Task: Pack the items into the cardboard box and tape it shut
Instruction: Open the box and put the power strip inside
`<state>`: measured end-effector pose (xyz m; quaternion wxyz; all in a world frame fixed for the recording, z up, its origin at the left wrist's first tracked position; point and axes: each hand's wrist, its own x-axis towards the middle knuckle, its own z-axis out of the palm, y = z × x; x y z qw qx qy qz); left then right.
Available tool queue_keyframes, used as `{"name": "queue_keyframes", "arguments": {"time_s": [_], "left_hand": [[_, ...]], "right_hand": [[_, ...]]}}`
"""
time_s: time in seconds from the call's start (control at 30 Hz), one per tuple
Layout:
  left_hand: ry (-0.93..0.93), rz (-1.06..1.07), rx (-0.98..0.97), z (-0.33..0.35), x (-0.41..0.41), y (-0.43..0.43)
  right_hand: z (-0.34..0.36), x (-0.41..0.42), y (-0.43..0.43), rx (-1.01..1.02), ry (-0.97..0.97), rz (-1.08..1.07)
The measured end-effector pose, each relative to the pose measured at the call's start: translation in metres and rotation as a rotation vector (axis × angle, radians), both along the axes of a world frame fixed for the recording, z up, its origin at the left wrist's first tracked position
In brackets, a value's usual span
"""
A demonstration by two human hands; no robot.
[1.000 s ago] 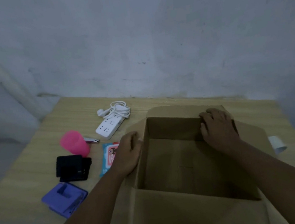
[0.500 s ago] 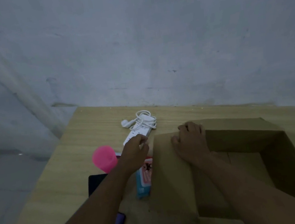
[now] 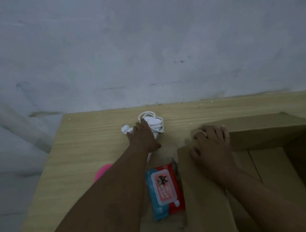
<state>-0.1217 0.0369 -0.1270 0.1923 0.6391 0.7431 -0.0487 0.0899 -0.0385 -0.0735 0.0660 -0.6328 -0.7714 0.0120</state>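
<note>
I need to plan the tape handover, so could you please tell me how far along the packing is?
Done: the brown cardboard box stands open, with no items visible inside. In hand: the left hand lies on the white power strip with coiled cord; the right hand presses on a box flap. Left: the strip, the red-and-blue wet-wipes packet and the pink cup are on the wooden table; nothing is taped.

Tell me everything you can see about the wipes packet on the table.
The wipes packet is a soft plastic pouch, red with a blue left edge and a pale pink flip-lid label bearing a cartoon figure. It lies flat, label up, on the table, between the left forearm and the cardboard box flap. No hand touches it.
</note>
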Motion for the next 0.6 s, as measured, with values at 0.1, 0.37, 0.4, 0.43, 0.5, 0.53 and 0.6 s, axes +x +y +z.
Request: {"name": "queue_keyframes", "arguments": {"time_s": [0.1,0.37,0.4,0.43,0.5,0.53,0.6], "left_hand": [[0.056,-0.001,0.026,-0.008,-0.001,0.004],[0.025,-0.026,-0.013,-0.008,-0.011,0.014],[0.02,-0.038,-0.014,-0.01,-0.013,0.015],[0.018,-0.051,-0.02,-0.011,-0.014,0.017],[0.0,-0.042,-0.052,-0.012,-0.014,0.019],[-0.008,-0.029,-0.064,-0.011,-0.013,0.019],[0.0,-0.013,-0.057,-0.007,-0.008,0.021]], "right_hand": [[-0.003,0.0,-0.001,0.009,0.015,0.001],[-0.001,-0.001,-0.002,0.014,0.055,-0.006],[-0.002,-0.001,-0.002,0.014,0.061,-0.005],[-0.002,-0.001,-0.003,0.016,0.066,-0.006],[-0.002,-0.001,-0.003,0.019,0.069,-0.009],[-0.002,-0.001,-0.003,0.019,0.069,-0.008],[-0.002,-0.002,-0.002,0.015,0.07,-0.01]]}}
